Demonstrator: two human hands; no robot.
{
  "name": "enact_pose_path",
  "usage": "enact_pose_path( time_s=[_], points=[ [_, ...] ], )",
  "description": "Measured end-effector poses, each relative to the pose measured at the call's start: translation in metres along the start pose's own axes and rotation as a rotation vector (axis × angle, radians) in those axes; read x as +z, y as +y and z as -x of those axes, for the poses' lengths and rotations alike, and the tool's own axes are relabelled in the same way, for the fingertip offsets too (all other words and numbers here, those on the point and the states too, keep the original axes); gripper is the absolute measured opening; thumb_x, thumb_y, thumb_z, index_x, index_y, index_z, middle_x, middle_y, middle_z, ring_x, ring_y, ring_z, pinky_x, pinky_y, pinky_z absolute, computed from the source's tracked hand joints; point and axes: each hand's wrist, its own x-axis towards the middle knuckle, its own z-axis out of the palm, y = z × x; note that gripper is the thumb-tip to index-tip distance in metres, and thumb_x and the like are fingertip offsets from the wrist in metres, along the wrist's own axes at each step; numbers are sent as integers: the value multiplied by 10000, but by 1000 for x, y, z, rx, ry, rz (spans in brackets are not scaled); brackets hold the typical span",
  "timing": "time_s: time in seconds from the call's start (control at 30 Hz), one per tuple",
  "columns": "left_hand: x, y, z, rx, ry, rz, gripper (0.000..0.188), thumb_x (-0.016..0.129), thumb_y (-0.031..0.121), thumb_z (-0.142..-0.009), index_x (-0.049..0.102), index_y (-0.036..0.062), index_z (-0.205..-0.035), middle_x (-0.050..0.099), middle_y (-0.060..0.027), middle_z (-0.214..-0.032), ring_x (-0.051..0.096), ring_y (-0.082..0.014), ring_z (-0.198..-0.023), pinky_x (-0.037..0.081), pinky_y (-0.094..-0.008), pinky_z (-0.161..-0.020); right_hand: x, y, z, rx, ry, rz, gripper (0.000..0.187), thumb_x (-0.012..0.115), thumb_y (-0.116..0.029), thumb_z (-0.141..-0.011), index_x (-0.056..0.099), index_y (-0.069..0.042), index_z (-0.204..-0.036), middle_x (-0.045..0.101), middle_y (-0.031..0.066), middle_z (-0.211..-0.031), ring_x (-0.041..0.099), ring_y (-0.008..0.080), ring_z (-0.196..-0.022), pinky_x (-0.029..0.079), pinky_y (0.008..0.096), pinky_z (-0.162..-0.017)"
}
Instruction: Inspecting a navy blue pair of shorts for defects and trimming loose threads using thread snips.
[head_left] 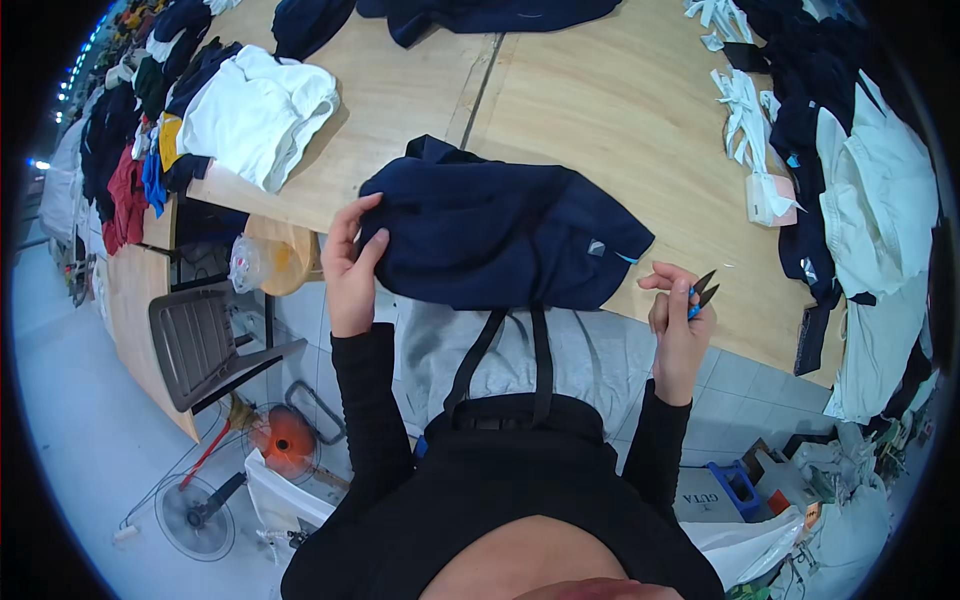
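A dark navy garment [490, 235] lies folded across the near edge of the wooden table, with a small pale patch and a light blue bit at its right end. My left hand [352, 270] grips its left end, thumb and fingers at the fabric's edge. Beyond the garment's right end, my right hand [682, 325] is closed around a pair of small thread snips [704, 295] with blue on the handles and dark blades pointing up and away. The snips are apart from the cloth.
White folded garments [255, 115] sit at the table's left. Along the right lie white strips [742, 120], a tissue pack [772, 200] and pale garments [875, 190]. More navy cloth [490, 15] is at the far edge. A grey chair [200, 340] and fan [195, 515] stand lower left.
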Motion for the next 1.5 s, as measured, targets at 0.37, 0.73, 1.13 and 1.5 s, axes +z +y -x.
enact_pose_path(
  time_s=[0.37, 0.73, 1.13, 1.5],
  points=[
    [61, 4, -11, 297, 174, -575, 134, 741, 17, -990, 777, 9, -1119, 760, -149, -1033, 742, -255, -857, 580, -330, -770, 22, -8, -9, 1, -64, 77, 366, 522, -263, -1186, 726, 27, -1275, 789, 109, -1002, 363, -3, -552, 306, 206, -520],
    [60, -13, -26, 316, 107, -790, 107, 811, 105, -952, 816, 26, -1025, 747, -121, -994, 707, -291, -902, 573, -388, -797, -21, 3, 7, 41, 111, 86, 360, 533, -276, -1186, 733, 20, -1234, 784, 118, -986, 411, 24, -557, 334, 215, -535],
    [57, -12, -21, 308, 192, -733, 93, 737, 88, -1007, 711, 15, -956, 688, -131, -995, 643, -335, -935, 513, -440, -820, -14, 2, 1, 31, 99, 83, 376, 540, -290, -1183, 742, 23, -1228, 785, 113, -971, 423, 30, -555, 343, 222, -531],
    [69, -27, -29, 404, 163, -806, 94, 854, 134, -893, 791, 92, -948, 716, -62, -1035, 648, -292, -1022, 489, -431, -894, -17, 0, 1, 43, 120, 69, 372, 535, -281, -1184, 733, 31, -1229, 782, 119, -976, 427, 32, -555, 347, 219, -527]
  ],
)
